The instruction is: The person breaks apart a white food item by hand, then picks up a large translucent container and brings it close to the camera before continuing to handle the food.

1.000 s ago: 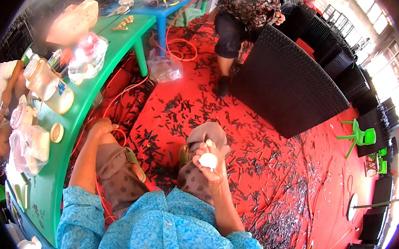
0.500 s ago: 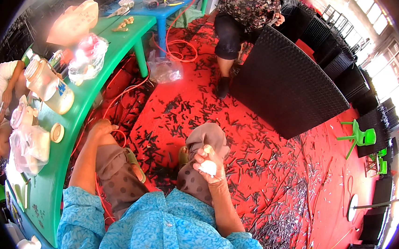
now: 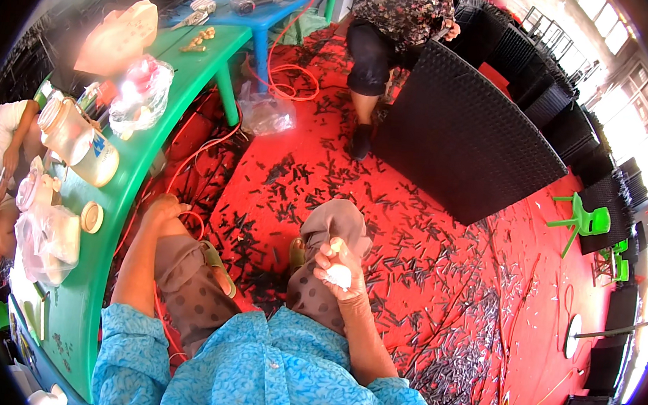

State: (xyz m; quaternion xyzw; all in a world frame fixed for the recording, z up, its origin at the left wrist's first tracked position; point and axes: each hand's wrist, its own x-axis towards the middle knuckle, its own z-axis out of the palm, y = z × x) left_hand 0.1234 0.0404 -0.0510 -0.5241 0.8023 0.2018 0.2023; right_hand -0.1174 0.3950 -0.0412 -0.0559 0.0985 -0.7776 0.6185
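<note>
The person's right hand is curled around a white lump, held above the right knee; whether it is food or paper is too small to tell. The left hand rests at the left knee with bent fingers, and I cannot tell whether it is open, closed or gripping anything. The lump is in the palm, not set down; how much of it is used up or left does not show.

On the green desk, a clear plastic bag with something pale inside lies towards the left edge. Just beyond, near the right edge, a round lid lies off the translucent jar, whose contents look whitish. Farther along is another clear bag with pinkish-red contents, then knobby root-like pieces by the far corner.

Black strip offcuts litter the red floor covering. Beyond, a co-worker's hand is beside a black woven panel, its visible face apparently fully covered.
</note>
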